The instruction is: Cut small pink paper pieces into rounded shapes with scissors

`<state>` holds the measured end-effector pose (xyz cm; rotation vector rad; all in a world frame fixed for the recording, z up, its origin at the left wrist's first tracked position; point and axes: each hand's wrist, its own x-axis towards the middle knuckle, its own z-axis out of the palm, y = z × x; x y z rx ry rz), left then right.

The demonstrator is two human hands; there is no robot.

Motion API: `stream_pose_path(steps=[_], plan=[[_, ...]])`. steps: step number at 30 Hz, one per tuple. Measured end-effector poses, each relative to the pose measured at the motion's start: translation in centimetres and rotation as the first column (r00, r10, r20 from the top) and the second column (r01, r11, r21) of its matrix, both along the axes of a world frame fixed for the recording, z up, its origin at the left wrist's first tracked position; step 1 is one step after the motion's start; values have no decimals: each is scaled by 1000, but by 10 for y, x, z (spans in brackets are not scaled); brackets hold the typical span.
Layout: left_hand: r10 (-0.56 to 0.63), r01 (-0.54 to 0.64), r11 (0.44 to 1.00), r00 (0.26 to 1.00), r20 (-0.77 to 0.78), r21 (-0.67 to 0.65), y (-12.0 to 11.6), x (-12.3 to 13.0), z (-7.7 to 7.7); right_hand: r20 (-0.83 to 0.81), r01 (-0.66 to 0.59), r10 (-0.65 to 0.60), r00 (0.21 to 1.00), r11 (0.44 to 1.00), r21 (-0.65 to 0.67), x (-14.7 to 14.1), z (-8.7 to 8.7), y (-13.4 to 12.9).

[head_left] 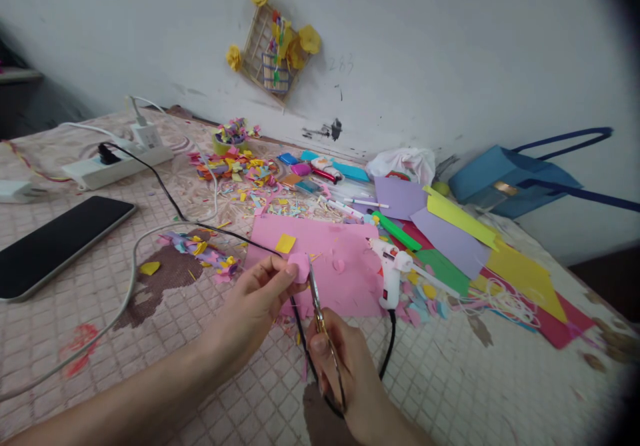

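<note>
Between the thumb and fingers of my left hand is a small pink paper piece with rounded edges. My right hand is closed round the handles of a pair of scissors, whose blades point up beside the paper's right edge. Under both lies a pink sheet with a yellow paper square and small pink scraps on it. A white glue gun rests at the sheet's right side, its black cord running toward me.
A power strip and a black phone are on the left; cables cross the table. Colourful paper scraps heap at the back. Coloured sheets, white string and a blue bag occupy the right. Woven decoration hangs on the wall.
</note>
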<state>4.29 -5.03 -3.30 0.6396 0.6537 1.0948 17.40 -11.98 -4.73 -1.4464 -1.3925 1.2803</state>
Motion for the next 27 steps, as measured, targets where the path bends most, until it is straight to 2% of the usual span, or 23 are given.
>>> stream_pose_path(steps=[7,17,27], plan=[[-27,27,999,1000,-12,24,2,-2,1,-53,15,-15,998,1000,2,1,-10,1],[-86,88,994,996,-34,59,8,-6,-3,-69,-5,0,998,998,-69,4,0,1],[-125,136,987,985,-118,86,9,-10,-2,-13,-22,21,1000,999,-44,8,1,1]])
